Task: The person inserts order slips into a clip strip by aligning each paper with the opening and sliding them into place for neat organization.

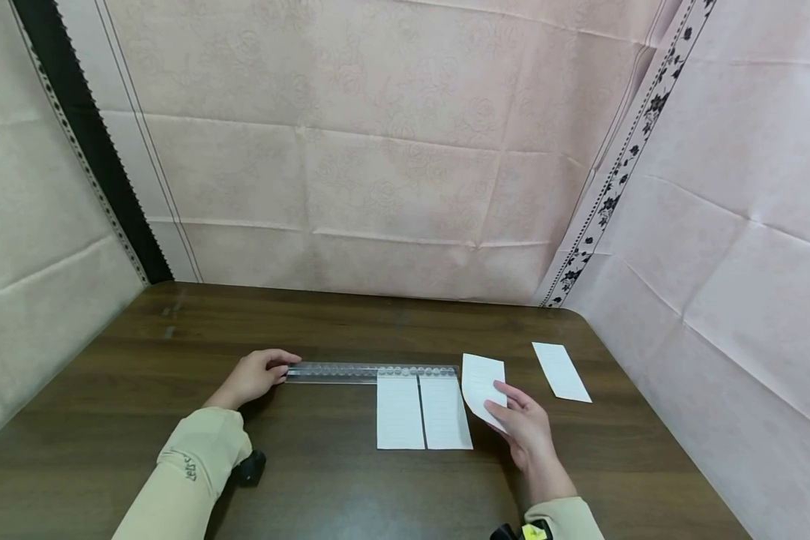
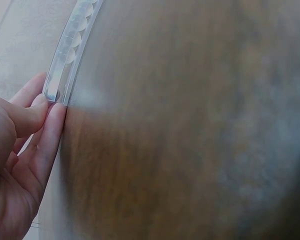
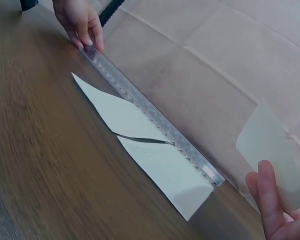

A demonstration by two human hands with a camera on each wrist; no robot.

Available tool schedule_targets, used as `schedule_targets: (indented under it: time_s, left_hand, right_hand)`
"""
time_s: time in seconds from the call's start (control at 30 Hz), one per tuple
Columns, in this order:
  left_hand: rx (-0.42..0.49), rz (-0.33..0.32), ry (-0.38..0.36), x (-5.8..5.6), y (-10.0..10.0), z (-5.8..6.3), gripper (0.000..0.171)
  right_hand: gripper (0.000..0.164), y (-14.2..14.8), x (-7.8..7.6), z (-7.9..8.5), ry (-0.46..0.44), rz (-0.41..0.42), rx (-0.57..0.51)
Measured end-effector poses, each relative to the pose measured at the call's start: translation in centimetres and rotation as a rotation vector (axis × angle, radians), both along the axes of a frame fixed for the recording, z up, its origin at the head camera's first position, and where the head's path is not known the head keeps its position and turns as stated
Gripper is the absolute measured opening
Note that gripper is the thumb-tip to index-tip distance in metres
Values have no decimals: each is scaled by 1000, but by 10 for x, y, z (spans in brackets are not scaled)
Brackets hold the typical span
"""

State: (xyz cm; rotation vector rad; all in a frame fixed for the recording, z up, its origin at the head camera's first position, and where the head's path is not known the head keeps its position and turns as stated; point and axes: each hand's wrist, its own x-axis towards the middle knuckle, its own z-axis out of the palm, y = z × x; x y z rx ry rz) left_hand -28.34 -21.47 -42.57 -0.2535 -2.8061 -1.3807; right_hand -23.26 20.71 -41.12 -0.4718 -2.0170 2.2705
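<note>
My left hand [image 1: 251, 381] pinches the left end of a clear plastic ruler [image 1: 334, 373] between thumb and fingers; the left wrist view shows the ruler's end at the fingertips. Two white paper pieces [image 1: 400, 414] lie side by side on the table, a narrow dark gap between them, their top edges along the ruler's right half. My right hand [image 1: 528, 429] holds another white paper piece [image 1: 479, 381] by its lower right side, slightly bent and raised beside the pair. In the right wrist view this held paper [image 3: 272, 145] stands apart from the ruler's far end.
Farther right on the brown wooden table [image 1: 324, 487] lies one more white paper piece [image 1: 562, 372], set at a slant. Pale cloth [image 1: 391, 180] hangs behind the table and along both sides. The table's right edge slopes away past the loose paper.
</note>
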Motion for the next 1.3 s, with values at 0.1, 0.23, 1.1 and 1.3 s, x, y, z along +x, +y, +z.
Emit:
schedule_targets:
  time_s: [0.1,0.23,1.1,1.3]
  left_hand:
    - [1,2,-1,0,1,1,25]
    - [9,1,-6,1,2,2,25]
    - [2,7,-14,1,1,2,25]
    - [4,9,-18,1,0,3,25]
  right_hand:
    - [50,-3,-1,0,-10,-4,13]
    - [48,-8,-2,-1,-5,-11,19]
    - [42,-41,-4,-3,24,28,-31]
    - [41,-48,-5,-4,14,33,-27]
